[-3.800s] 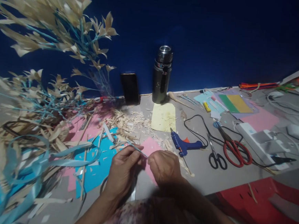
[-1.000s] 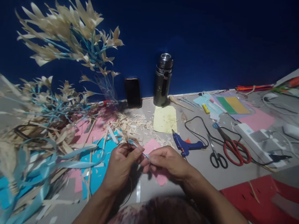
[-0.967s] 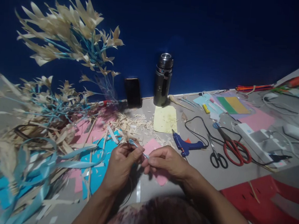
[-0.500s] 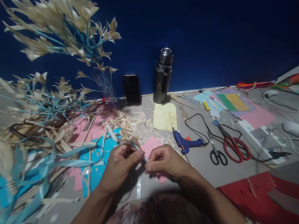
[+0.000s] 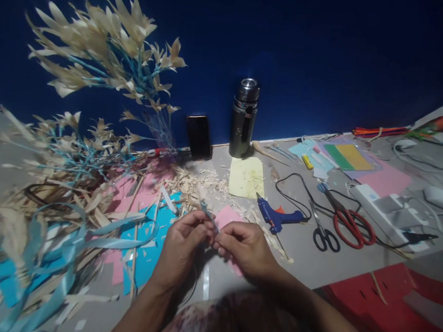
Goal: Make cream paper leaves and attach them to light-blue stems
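Pinched in my left hand (image 5: 184,245) is a thin stem wrapped in light blue (image 5: 204,208), slanting up and away from my fingers. The closed fingertips of my right hand (image 5: 248,247) meet its near end, close against my left fingers. Part of the stem is hidden by the fingers. Beneath my hands lies a pink paper piece (image 5: 228,215). Left of them is a blue sheet (image 5: 145,252) with scraps on it. Loops of light blue ribbon (image 5: 114,242) spread over dried husks (image 5: 13,226) farther left.
A blue glue gun (image 5: 281,218), black-handled scissors (image 5: 326,239) and red-handled scissors (image 5: 354,230) lie at right, near a power strip (image 5: 384,212). Behind stand a flask (image 5: 242,129), a phone (image 5: 198,138) and husk flowers (image 5: 111,50). Wood-like shavings (image 5: 189,181) litter the middle.
My hands have come closer together, and the blue stem now points more steeply away from me. The whole view has shifted slightly, so the table things sit a little lower and farther right.
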Demonstrator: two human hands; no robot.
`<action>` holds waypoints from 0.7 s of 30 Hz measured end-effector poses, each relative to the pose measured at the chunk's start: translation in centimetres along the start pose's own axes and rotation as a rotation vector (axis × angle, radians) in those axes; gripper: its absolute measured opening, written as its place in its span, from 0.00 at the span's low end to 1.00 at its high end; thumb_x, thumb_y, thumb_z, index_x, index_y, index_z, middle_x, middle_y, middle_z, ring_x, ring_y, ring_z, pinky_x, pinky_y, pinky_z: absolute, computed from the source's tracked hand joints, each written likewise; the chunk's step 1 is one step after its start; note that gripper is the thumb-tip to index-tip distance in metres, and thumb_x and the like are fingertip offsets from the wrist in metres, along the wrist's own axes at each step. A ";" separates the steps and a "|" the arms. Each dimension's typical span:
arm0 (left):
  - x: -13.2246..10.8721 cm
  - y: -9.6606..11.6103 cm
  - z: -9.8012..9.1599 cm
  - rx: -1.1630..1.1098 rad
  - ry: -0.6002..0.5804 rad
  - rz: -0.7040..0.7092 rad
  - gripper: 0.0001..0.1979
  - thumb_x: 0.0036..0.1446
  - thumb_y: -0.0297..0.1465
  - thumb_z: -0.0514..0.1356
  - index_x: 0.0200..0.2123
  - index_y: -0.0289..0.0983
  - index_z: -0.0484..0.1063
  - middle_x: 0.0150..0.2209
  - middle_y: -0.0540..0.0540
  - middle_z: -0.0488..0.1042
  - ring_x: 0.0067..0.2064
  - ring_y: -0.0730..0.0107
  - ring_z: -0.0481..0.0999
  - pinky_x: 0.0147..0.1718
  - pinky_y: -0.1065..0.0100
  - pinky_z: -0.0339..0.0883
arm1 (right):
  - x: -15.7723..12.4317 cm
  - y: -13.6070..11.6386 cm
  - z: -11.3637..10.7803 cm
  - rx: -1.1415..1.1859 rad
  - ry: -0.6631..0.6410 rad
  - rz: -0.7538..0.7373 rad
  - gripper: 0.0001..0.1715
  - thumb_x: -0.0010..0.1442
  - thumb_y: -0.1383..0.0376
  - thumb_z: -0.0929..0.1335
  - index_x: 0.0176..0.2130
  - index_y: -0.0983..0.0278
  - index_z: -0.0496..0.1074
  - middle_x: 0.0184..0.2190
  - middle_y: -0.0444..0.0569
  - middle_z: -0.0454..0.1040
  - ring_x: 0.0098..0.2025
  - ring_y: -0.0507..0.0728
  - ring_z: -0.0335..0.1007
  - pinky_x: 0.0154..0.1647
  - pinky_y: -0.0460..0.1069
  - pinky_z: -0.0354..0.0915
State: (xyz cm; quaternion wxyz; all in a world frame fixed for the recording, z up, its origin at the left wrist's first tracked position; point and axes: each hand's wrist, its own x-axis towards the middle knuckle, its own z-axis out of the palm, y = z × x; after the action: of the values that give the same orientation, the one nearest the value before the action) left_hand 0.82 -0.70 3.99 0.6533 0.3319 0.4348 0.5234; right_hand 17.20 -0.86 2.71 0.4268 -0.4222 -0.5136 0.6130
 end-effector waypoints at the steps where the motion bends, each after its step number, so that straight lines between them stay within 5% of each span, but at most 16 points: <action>1: -0.1 -0.1 0.1 -0.057 -0.040 -0.028 0.20 0.48 0.44 0.73 0.38 0.36 0.80 0.28 0.49 0.76 0.28 0.70 0.73 0.31 0.67 0.70 | 0.1 0.2 -0.1 0.063 -0.018 0.046 0.18 0.60 0.55 0.72 0.27 0.66 0.76 0.19 0.44 0.73 0.19 0.49 0.65 0.19 0.43 0.58; 3: -0.3 -0.7 0.2 -0.131 -0.068 -0.073 0.22 0.51 0.43 0.72 0.44 0.36 0.79 0.29 0.47 0.76 0.28 0.68 0.74 0.31 0.63 0.72 | 0.4 0.5 -0.3 0.156 -0.071 0.108 0.22 0.59 0.51 0.72 0.28 0.66 0.76 0.21 0.46 0.75 0.19 0.49 0.66 0.17 0.42 0.57; 8: -0.6 -2.3 0.3 -0.136 -0.049 -0.137 0.13 0.53 0.36 0.72 0.38 0.36 0.79 0.20 0.52 0.72 0.21 0.70 0.72 0.26 0.66 0.68 | 0.7 1.2 -0.4 0.302 -0.179 0.173 0.26 0.57 0.47 0.74 0.29 0.68 0.76 0.24 0.49 0.79 0.18 0.48 0.68 0.14 0.41 0.53; 16: -1.0 -2.1 1.2 -0.166 -0.078 -0.205 0.14 0.50 0.38 0.73 0.25 0.35 0.76 0.18 0.49 0.72 0.23 0.70 0.72 0.27 0.67 0.67 | 1.1 2.0 0.0 0.381 -0.175 0.246 0.28 0.53 0.46 0.76 0.25 0.68 0.74 0.19 0.46 0.75 0.15 0.46 0.63 0.13 0.41 0.53; 21: -1.0 -2.0 1.3 -0.174 0.042 -0.189 0.17 0.47 0.39 0.74 0.22 0.34 0.73 0.18 0.52 0.68 0.20 0.74 0.68 0.21 0.71 0.62 | 1.0 2.1 0.4 0.236 -0.132 0.210 0.27 0.57 0.47 0.74 0.26 0.68 0.74 0.22 0.48 0.77 0.19 0.47 0.67 0.16 0.41 0.55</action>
State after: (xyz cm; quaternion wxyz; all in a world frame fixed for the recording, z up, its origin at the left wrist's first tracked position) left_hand 2.70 -2.11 2.97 0.7168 0.2205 0.4309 0.5020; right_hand 16.35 -0.23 0.55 0.3724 -0.3793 -0.4179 0.7368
